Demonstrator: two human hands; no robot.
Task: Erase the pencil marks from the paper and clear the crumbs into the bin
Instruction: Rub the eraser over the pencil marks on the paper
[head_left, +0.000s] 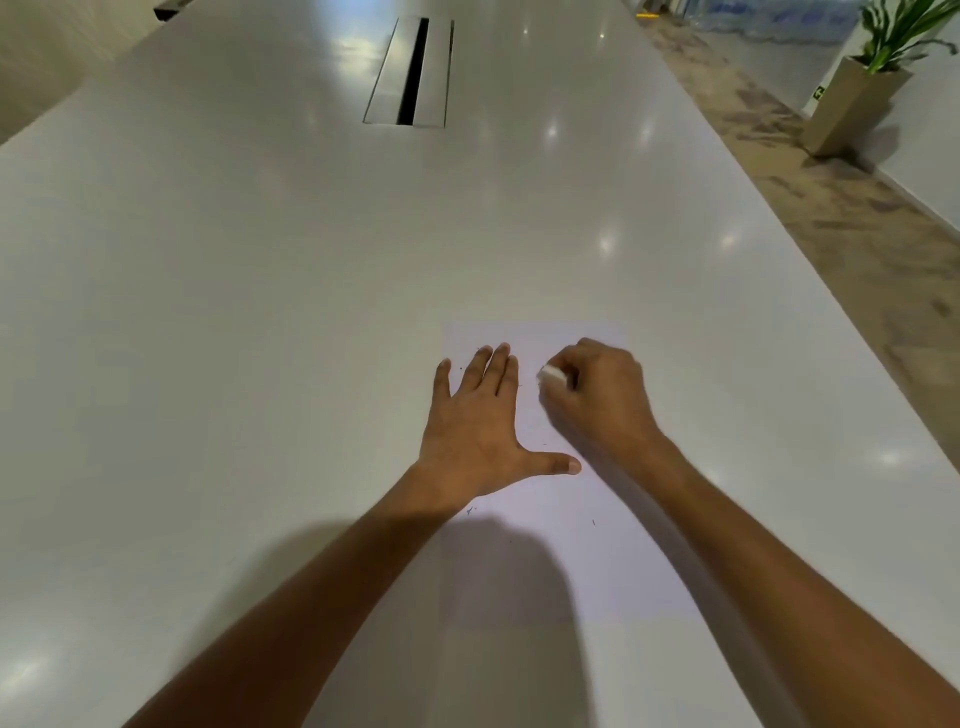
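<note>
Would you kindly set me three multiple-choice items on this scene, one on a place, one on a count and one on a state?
1. Where does the flat left hand lie?
A. on the white sheet of paper
B. on the metal cable slot
C. on the floor

2. How many potted green plants show?
A. three
B. one
C. none

3. What is the right hand doing?
A. lying open
B. pointing at the plant
C. gripping a small white eraser

Answers: 1 A, its palm and straight fingers press the sheet on the glossy white table; 2 B, a single plant stands at the upper right; 3 C, its curled fingers hold the eraser over the sheet.
</note>
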